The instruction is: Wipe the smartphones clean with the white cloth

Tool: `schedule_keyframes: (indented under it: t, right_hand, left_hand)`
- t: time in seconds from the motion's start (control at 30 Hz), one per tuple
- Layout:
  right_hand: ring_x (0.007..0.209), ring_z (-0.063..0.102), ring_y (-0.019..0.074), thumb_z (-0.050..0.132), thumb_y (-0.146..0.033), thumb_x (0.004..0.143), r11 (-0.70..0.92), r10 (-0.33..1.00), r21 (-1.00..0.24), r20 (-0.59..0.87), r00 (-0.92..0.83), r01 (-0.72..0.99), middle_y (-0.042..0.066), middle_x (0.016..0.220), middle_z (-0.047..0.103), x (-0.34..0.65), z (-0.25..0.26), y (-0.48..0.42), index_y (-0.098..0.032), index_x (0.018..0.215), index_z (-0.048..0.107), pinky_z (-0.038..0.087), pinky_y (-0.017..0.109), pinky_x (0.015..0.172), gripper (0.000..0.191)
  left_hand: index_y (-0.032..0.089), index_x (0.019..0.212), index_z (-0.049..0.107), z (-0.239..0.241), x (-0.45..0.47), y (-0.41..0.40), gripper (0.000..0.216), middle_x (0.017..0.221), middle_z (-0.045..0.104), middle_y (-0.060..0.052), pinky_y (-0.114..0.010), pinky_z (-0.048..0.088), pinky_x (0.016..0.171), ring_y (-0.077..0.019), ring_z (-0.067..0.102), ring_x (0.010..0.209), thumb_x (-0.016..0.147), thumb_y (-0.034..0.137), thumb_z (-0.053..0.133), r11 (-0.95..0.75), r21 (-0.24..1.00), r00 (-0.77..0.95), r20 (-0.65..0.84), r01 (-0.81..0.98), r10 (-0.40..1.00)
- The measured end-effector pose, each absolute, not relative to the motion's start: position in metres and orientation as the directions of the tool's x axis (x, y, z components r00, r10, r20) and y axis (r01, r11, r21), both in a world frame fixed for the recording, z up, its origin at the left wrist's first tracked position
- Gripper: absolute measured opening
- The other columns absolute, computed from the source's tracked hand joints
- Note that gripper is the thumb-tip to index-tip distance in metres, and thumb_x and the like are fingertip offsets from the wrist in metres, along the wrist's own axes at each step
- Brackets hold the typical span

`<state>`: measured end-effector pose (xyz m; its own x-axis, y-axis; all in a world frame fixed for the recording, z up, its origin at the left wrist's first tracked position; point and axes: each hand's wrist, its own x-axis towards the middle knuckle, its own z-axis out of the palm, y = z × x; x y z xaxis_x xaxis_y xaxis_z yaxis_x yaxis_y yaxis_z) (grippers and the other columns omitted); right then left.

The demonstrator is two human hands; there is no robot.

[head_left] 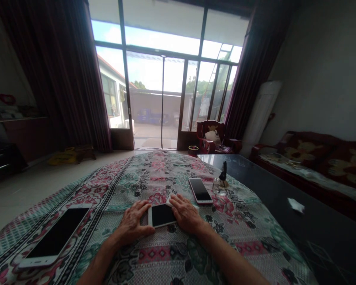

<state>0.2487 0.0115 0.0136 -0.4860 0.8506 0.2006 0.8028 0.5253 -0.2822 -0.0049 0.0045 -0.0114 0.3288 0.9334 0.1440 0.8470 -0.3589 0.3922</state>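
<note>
A white phone (161, 215) with a dark screen lies flat on the flowered cloth (154, 170) in front of me. My left hand (134, 221) rests at its left end, fingers curled round the edge and thumb along its near side. My right hand (186, 213) lies flat at its right end, fingers stretched over the corner. A second white phone (200, 190) with a pinkish rim lies just beyond my right hand. A larger white phone (57, 236) lies at the near left.
A small glass stand with a dark figure (221, 180) stands beside the pink-rimmed phone. To the right is a dark glossy table (284, 194) with a white scrap (296, 205). A sofa (317, 158) lines the right wall; glass doors (163, 103) lie ahead.
</note>
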Motion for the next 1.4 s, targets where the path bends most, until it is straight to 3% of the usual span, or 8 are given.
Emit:
schedule_keyframes:
  t: [0.4, 0.8, 1.07, 1.4]
  right_hand:
    - [0.142, 0.024, 0.0213, 0.037, -0.027, 0.095, 0.625, 0.777, -0.308, 0.154, -0.611, 0.717, 0.002, 0.152, 0.032, 0.284, 0.019, -0.047, -0.023, 0.141, 0.042, 0.024, 0.041, 0.116, 0.046]
    - [0.139, 0.030, 0.0215, 0.033, -0.026, 0.096, 0.492, 0.870, -0.348, 0.202, -0.449, 0.798, 0.009, 0.148, 0.040, 0.263, 0.008, 0.016, -0.015, 0.137, 0.047, 0.026, 0.042, 0.115, 0.045]
    - [0.142, 0.021, 0.0228, 0.036, -0.028, 0.094, 0.543, 0.839, -0.328, 0.174, -0.515, 0.774, 0.008, 0.153, 0.028, 0.278, 0.009, -0.028, -0.017, 0.142, 0.041, 0.025, 0.044, 0.116, 0.049]
    - [0.140, 0.028, 0.0228, 0.038, -0.030, 0.094, 0.640, 0.768, -0.250, 0.183, -0.614, 0.727, 0.005, 0.151, 0.034, 0.241, 0.019, -0.040, -0.023, 0.139, 0.043, 0.025, 0.040, 0.114, 0.046]
  left_hand:
    - [0.025, 0.135, 0.051, -0.010, -0.005, 0.005, 0.080, 0.148, 0.042, -0.008, -0.045, 0.025, 0.111, -0.0327, 0.032, 0.138, 0.066, 0.060, 0.068, -0.343, 0.396, 0.324, 0.116, 0.852, 0.939]
    - [0.025, 0.136, 0.050, -0.007, -0.004, 0.003, 0.080, 0.149, 0.041, -0.009, -0.045, 0.026, 0.111, -0.0332, 0.031, 0.139, 0.067, 0.062, 0.065, -0.335, 0.392, 0.319, 0.106, 0.857, 0.942]
    - [0.025, 0.135, 0.051, -0.009, -0.005, 0.003, 0.076, 0.148, 0.043, -0.008, -0.045, 0.028, 0.111, -0.0326, 0.032, 0.138, 0.067, 0.054, 0.068, -0.344, 0.387, 0.319, 0.129, 0.856, 0.939]
    - [0.025, 0.135, 0.051, -0.007, -0.003, 0.003, 0.076, 0.148, 0.043, -0.007, -0.046, 0.029, 0.111, -0.0329, 0.033, 0.138, 0.067, 0.055, 0.069, -0.324, 0.374, 0.304, 0.113, 0.869, 0.946]
